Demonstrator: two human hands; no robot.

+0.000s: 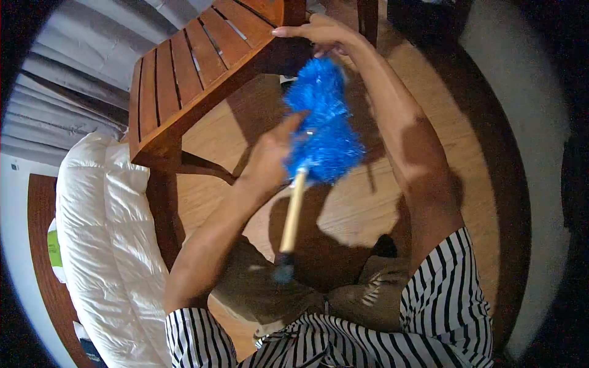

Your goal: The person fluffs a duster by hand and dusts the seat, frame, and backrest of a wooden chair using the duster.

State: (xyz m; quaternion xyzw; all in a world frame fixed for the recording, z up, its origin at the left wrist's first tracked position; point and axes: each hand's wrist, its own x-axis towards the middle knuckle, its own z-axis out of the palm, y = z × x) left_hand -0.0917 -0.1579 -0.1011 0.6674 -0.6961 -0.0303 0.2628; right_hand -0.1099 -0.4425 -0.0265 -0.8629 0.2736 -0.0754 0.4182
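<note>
A fluffy blue duster with a pale wooden handle and a dark end hangs in front of me, its handle pointing toward my body. My left hand is closed on the blue head from the left side, just above the handle; some fingers are lost in the fibres. My right hand is at the near corner of a slatted wooden bench. One digit lies along the bench's edge, while the others curl below it, close to the duster's tip.
White padded bedding lies at the left, beside a grey curtain. Under and around the bench is a wooden floor with strong shadows. A pale wall stands on the right. My lap is at the bottom.
</note>
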